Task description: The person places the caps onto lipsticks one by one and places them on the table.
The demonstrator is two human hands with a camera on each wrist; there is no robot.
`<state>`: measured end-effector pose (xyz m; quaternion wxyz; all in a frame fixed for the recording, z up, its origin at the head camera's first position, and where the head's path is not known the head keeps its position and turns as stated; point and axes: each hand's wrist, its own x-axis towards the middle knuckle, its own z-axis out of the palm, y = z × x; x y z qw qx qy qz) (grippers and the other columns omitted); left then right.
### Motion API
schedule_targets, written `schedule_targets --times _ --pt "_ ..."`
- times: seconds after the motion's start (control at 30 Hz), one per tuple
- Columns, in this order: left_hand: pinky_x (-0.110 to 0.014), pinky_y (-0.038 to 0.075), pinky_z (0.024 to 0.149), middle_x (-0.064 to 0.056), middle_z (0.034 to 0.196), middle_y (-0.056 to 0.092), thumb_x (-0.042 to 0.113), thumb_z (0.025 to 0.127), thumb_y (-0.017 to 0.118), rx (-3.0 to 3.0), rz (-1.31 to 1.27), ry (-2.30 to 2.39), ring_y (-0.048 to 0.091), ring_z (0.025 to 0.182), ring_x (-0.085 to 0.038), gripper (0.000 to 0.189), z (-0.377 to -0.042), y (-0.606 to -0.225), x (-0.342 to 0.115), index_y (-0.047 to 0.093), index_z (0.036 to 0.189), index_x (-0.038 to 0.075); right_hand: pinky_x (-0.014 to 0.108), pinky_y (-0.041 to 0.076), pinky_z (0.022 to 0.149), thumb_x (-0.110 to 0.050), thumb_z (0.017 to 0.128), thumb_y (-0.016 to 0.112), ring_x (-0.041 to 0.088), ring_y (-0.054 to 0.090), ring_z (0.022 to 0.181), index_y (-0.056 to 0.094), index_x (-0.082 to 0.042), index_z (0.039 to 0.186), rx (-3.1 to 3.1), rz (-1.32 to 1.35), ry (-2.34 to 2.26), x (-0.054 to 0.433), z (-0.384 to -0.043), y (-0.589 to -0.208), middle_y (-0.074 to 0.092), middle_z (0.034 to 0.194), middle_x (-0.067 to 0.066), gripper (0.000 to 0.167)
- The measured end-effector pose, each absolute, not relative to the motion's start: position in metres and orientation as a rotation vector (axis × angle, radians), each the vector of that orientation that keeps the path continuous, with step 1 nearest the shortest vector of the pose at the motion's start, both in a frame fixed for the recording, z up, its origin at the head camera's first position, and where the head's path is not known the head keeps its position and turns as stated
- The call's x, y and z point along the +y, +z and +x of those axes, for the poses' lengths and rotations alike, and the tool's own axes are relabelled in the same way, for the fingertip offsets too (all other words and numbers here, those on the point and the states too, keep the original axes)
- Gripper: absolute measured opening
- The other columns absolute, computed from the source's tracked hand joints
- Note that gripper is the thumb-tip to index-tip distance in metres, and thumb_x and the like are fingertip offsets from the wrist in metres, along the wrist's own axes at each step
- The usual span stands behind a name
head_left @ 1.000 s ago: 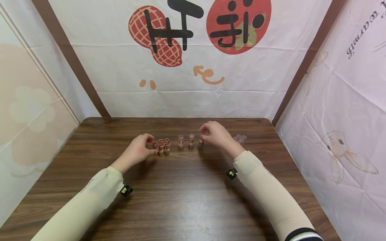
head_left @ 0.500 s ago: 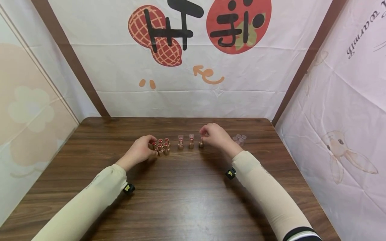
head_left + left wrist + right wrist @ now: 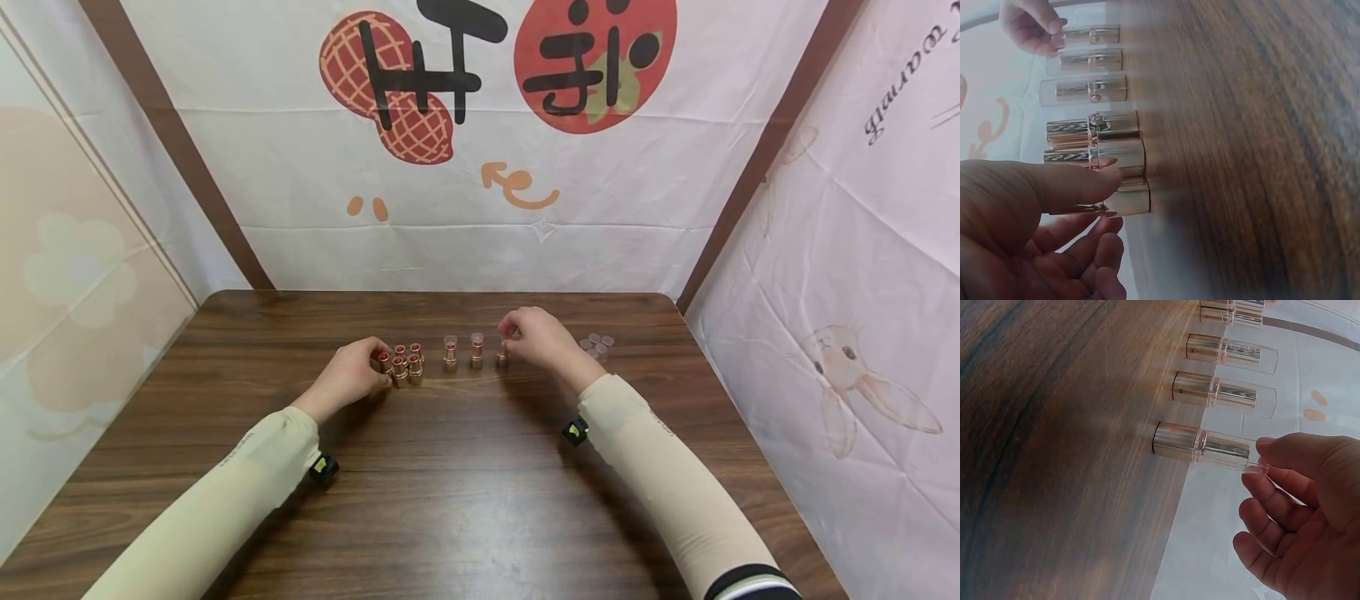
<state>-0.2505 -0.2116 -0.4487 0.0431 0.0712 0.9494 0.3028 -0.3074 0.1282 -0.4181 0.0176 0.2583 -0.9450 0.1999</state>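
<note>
At the left end of a cluster of several open gold lipsticks with red tips, my left hand pinches the outermost lipstick between thumb and fingers. That lipstick stands among the others, partly hidden by the thumb in the left wrist view. To the right, my right hand pinches a clear lipstick cap by its top end. This cap sits over the top of an upright gold lipstick. Two lipsticks with clear caps, a left one and a right one, stand between the hands.
Several loose clear caps lie right of my right hand, near its wrist. The brown wood-grain table reaches back to a printed white cloth wall. More printed cloth hangs along the right side.
My left hand has moved right and closed in around the outermost lipstick. My right hand has lowered slightly, with the cap over the third lipstick.
</note>
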Motion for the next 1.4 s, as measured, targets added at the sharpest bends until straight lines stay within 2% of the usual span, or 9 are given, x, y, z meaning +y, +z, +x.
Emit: schedule_targets --times 0.3,0.53,1.03,1.4 --pt "-0.045 0.052 0.084 -0.014 0.110 0.069 0.011 0.084 0.081 2.912 0.217 0.878 0.064 0.098 -0.029 0.042 -0.256 -0.454 -0.211 0.064 0.121 0.002 0.040 0.051 0.098 -0.020 0.092 0.076 0.021 0.065 0.108 0.072 -0.011 0.116 -2.947 0.794 0.587 0.130 -0.304 -0.417 0.071 0.110 0.002 0.026" --pt "-0.048 0.050 0.087 -0.015 0.109 0.068 0.014 0.083 0.083 2.924 0.221 0.792 0.062 0.100 -0.031 0.040 -0.259 -0.458 -0.210 0.064 0.116 0.002 0.041 0.049 0.102 -0.023 0.092 0.077 0.024 0.062 0.115 0.073 -0.012 0.122 -2.903 0.809 0.431 0.140 -0.291 -0.403 0.070 0.119 0.004 0.031" --pt "-0.046 0.051 0.084 -0.012 0.103 0.069 0.020 0.086 0.081 2.960 0.197 0.855 0.063 0.094 -0.028 0.032 -0.253 -0.464 -0.214 0.064 0.108 0.004 0.048 0.045 0.105 -0.025 0.093 0.076 0.029 0.060 0.119 0.071 -0.010 0.124 -2.831 0.738 0.370 0.183 -0.271 -0.376 0.070 0.122 0.006 0.035" --pt "-0.041 0.048 0.076 -0.009 0.095 0.064 0.023 0.088 0.078 3.018 0.155 0.904 0.058 0.086 -0.025 0.029 -0.243 -0.460 -0.226 0.061 0.103 0.006 0.050 0.044 0.104 -0.024 0.094 0.073 0.032 0.058 0.122 0.071 -0.009 0.124 -2.863 0.591 0.414 0.220 -0.268 -0.376 0.070 0.121 0.008 0.034"
